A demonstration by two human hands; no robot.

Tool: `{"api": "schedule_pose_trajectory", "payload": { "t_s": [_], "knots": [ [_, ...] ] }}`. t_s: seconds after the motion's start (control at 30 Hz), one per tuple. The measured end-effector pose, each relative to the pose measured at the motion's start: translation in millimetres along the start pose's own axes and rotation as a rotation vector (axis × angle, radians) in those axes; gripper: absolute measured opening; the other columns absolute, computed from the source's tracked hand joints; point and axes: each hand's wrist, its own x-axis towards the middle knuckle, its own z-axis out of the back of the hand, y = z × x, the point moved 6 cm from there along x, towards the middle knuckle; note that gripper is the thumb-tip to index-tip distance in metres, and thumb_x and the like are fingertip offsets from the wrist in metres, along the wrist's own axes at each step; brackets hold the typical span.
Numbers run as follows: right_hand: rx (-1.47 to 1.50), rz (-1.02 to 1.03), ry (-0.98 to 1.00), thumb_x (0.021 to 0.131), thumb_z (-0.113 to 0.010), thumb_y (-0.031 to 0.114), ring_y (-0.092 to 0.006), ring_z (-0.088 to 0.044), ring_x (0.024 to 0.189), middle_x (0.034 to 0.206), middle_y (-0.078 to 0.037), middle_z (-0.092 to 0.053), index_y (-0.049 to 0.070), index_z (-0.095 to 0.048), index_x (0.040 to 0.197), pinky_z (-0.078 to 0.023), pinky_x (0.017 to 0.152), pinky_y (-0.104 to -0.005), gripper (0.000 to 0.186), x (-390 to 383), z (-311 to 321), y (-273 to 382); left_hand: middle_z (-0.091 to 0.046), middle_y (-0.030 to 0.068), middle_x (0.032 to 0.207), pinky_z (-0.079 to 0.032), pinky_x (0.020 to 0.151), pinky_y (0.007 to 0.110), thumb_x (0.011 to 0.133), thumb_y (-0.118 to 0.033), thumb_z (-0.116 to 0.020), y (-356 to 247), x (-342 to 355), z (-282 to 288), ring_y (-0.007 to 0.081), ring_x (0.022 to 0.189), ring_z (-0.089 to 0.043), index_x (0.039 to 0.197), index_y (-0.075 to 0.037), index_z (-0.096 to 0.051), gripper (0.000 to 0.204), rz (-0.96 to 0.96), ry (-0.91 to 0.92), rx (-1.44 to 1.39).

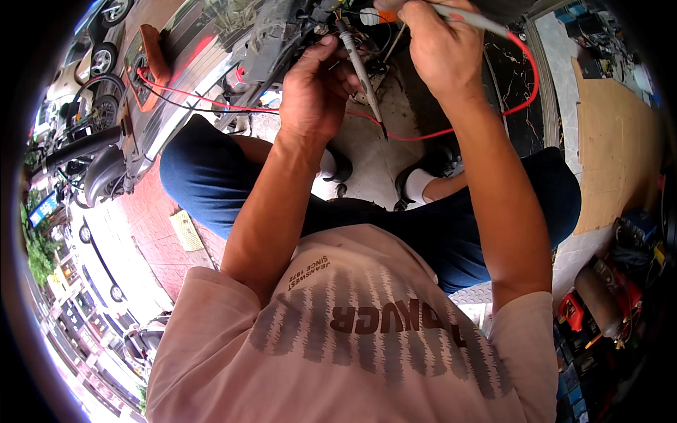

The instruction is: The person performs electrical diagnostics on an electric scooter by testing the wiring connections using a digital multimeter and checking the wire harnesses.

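Observation:
My right hand [446,56], at the top, is closed round a grey test probe [474,19] with a thick red lead. Its tip is out of clear view. Just left of it, my left hand [310,95] has its fingers curled in among the wiring; what they pinch is hidden. A second grey test probe [361,74] slants past the left fingers, its upper end among the wires [338,15] and a black lead end hanging down. Red and black leads run left to an orange-cased multimeter [148,70].
Dark vehicle parts [271,35] crowd the top. Parked motorcycles [106,155] stand at the left. A cardboard sheet [613,141] lies at the right, above a red tool or container [572,312] and a dark cylinder [598,299]. My knees flank the work area.

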Motion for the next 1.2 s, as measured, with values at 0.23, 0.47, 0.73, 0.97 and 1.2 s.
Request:
{"api": "schedule_pose_trajectory", "payload": {
  "t_s": [0.23,0.47,0.73,0.97,1.2],
  "knots": [
    [-0.36,-0.392,0.093,0.092,-0.061,0.019,-0.032,-0.063,0.071,0.075,-0.018,-0.062,0.001,-0.062,0.088,-0.048,0.066,-0.0418,0.018,-6.8,-7.4,-7.6,-0.071,0.0099,0.096,-0.058,0.065,0.035,0.1,-0.027,-0.058,-2.1,-1.0,-2.8,0.0213,0.074,-0.07,0.106,-0.008,-0.064,0.021,0.016,0.049,0.051],
    [-0.381,-0.491,0.185,0.085,-0.07,0.02,-0.0307,-0.065,0.069,0.075,-0.017,-0.065,0.001,-0.061,0.082,-0.05,0.066,-0.0415,0.02,-8.6,-11.8,-8.8,-0.071,0.0147,0.097,-0.061,0.07,0.042,0.101,-0.024,-0.054,-1.5,1.0,4.3,0.0268,0.076,-0.072,0.106,-0.004,-0.063,0.022,0.029,0.059,-0.034],
    [-0.481,-0.21,0.159,0.08,-0.07,0.015,-0.033,-0.065,0.068,0.071,-0.017,-0.065,0.001,-0.062,0.075,-0.051,0.065,-0.0432,0.017,-7.7,-14.1,-3.1,-0.072,0.012,0.097,-0.06,0.071,0.042,0.102,-0.025,-0.053,-2.0,1.7,2.9,0.0249,0.076,-0.072,0.106,-0.004,-0.064,0.024,0.041,0.112,-0.04],
    [-0.419,-0.238,0.123,0.079,-0.07,0.013,-0.0314,-0.062,0.064,0.067,-0.016,-0.062,0.001,-0.061,0.072,-0.049,0.06,-0.0424,0.017,-5.5,-15.0,5.4,-0.071,0.0118,0.097,-0.06,0.073,0.041,0.103,-0.026,-0.051,-2.1,1.6,4.0,0.0242,0.079,-0.072,0.11,-0.004,-0.063,0.026,0.039,0.104,-0.018],
    [-0.41,-0.278,0.122,0.079,-0.07,0.013,-0.0313,-0.062,0.064,0.068,-0.015,-0.061,0.001,-0.061,0.073,-0.049,0.06,-0.0425,0.016,-7.4,-15.5,6.5,-0.072,0.0115,0.097,-0.06,0.072,0.041,0.102,-0.026,-0.051,-2.6,1.5,4.6,0.0236,0.079,-0.072,0.109,-0.004,-0.063,0.026,0.03,0.088,0.0]
  ]
}}
